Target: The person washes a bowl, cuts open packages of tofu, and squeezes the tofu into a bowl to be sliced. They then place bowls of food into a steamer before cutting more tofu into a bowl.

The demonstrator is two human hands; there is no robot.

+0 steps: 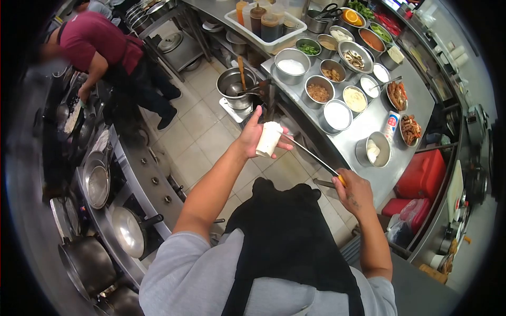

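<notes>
My left hand [252, 139], palm up with fingers spread beneath, holds a white, roughly cylindrical block [269, 141] with a crumbly top. A long, thin-bladed knife [312, 153] with a yellow handle is gripped in my right hand [355, 193]. Its blade slants up to the left, and the far end meets the right side of the block by my left fingers. Both hands are over the tiled floor, in front of my black apron [287, 231].
At right, a steel counter [363, 139] bears several metal containers of ingredients, including a container with white pieces [373, 151]. A pot [232, 87] with a wooden-handled utensil stands ahead. Pans [129, 231] line the stove at left, where another person [100, 45] works.
</notes>
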